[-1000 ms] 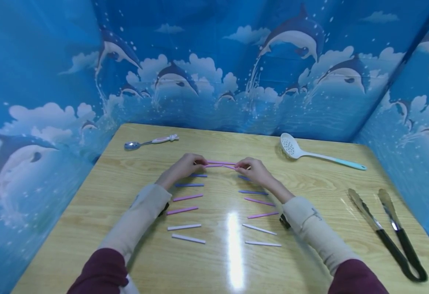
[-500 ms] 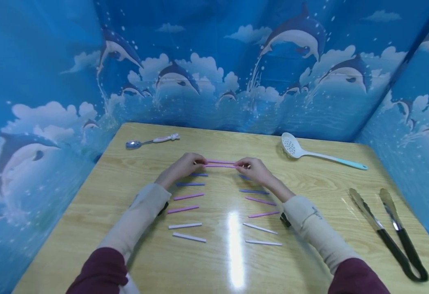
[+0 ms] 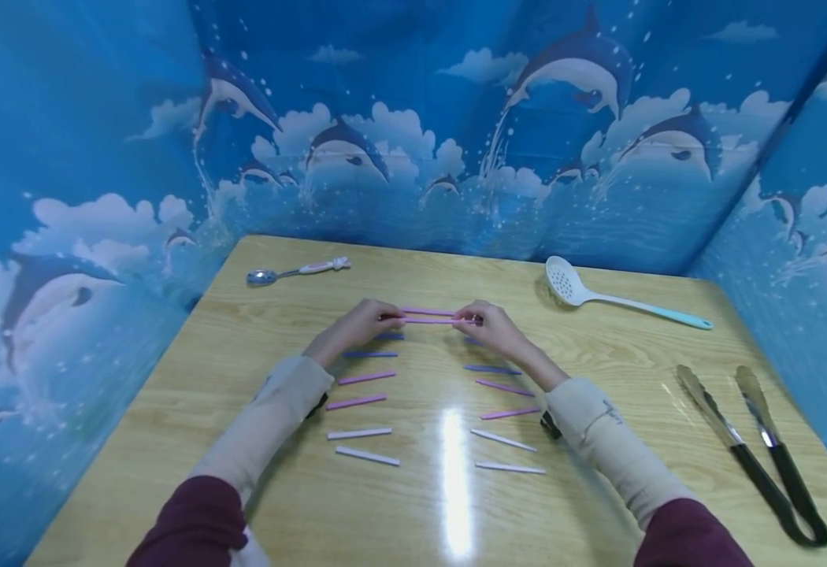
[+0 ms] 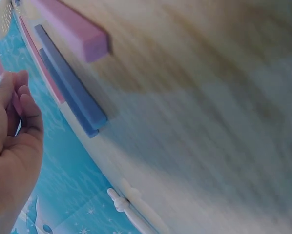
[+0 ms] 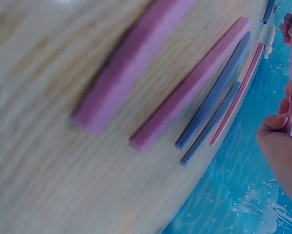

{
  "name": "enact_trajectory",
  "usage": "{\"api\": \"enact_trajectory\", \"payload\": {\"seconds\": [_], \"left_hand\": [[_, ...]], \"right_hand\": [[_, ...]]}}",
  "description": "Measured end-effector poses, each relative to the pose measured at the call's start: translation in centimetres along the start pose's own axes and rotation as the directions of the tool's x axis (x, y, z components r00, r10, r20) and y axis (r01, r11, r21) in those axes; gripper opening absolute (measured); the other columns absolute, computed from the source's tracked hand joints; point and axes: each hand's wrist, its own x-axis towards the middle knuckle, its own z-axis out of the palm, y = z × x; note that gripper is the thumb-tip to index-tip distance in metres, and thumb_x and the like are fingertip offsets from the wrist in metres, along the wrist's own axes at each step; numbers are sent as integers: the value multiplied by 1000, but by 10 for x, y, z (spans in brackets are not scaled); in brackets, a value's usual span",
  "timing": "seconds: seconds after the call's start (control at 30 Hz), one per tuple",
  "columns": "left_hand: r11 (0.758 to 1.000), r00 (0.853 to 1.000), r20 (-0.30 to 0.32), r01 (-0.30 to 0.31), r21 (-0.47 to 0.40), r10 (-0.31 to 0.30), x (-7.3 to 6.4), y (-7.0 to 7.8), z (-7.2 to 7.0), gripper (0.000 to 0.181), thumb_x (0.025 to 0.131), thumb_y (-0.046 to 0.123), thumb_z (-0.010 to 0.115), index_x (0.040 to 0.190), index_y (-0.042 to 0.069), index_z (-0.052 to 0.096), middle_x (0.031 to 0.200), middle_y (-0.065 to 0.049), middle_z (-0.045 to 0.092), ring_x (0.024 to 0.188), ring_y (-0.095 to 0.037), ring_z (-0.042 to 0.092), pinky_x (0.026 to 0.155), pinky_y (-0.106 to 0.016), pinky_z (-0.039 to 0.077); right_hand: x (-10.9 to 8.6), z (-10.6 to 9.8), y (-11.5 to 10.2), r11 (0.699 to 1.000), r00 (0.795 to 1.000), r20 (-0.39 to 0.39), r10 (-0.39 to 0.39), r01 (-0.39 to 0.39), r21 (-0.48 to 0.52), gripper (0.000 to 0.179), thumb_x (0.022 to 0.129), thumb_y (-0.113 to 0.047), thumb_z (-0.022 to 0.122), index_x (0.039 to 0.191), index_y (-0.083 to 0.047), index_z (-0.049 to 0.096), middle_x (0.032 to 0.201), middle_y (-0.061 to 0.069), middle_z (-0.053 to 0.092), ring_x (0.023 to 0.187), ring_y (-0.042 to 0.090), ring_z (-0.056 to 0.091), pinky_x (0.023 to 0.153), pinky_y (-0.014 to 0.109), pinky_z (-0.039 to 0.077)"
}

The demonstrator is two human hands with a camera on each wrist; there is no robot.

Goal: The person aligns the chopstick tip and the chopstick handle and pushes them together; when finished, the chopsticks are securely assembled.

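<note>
Head view: both arms extend forward over the wooden table [image 3: 420,512], beige sleeves [image 3: 272,417] reaching to the wrists and maroon fabric [image 3: 190,520] showing nearer the body. The left hand [image 3: 358,327] and right hand [image 3: 496,329] face each other at about the same level, wrists angled inward. Between them a held pink stick [image 3: 429,320] spans the gap roughly level; whether it is one piece or two meeting end to end cannot be told. A second pink stick [image 3: 428,311] lies just beyond it. Nearer the body, two columns of sticks run toward the wearer, blue sticks [image 3: 371,354] first, then pink sticks [image 3: 367,378], then white sticks [image 3: 367,456]. A spoon [image 3: 298,272] lies beyond the left hand, a skimmer [image 3: 601,298] beyond and to the right of the right hand, and tongs [image 3: 754,457] well to the right. Left wrist view: the left hand's thumb and fingers are drawn together, pinching the held pink stick, which shows against the blue curtain [image 4: 82,165]; the palm side is visible. Right wrist view: the right hand's thumb and bent fingers pinch the stick, which runs on to the left hand at the upper edge. Blue and pink sticks lie on the tabletop, apart from the right hand.
</note>
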Motion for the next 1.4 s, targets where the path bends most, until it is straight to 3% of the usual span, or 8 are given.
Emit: {"api": "enact_trajectory", "payload": {"seconds": [0.57, 1.17, 1.4], "left_hand": [[999, 999, -37, 13, -35, -14, -1, -2, 4, 29, 95, 14, 58, 119, 0, 64, 115, -16, 66, 105, -27, 64, 90, -35, 52], [997, 994, -79, -77, -30, 74, -2, 6, 10, 25, 95, 10, 57, 113, -5, 65, 104, -17, 70, 99, -29, 66, 87, -35, 54], [999, 996, -77, -47, -23, 45, -4, 14, 9, 25, 95, 9, 57, 113, -5, 65, 103, -17, 70, 98, -28, 67, 86, -35, 54]], "right_hand": [[1, -2, -4, 1000, 1000, -20, -23, 24, 18, 16, 87, -6, 67, 98, 4, 69, 91, 14, 63, 78, 17, 53, 69, 23, 46], [-4, -5, -4, 996, 994, -70, -81, 84, 39, 14, 84, -2, 68, 96, 7, 69, 77, 8, 54, 67, 11, 43, 58, 18, 39], [-5, -8, -5, 993, 992, -66, -103, 107, 55, 14, 85, -3, 68, 95, 7, 69, 77, 7, 52, 66, 11, 41, 57, 18, 37]]}}
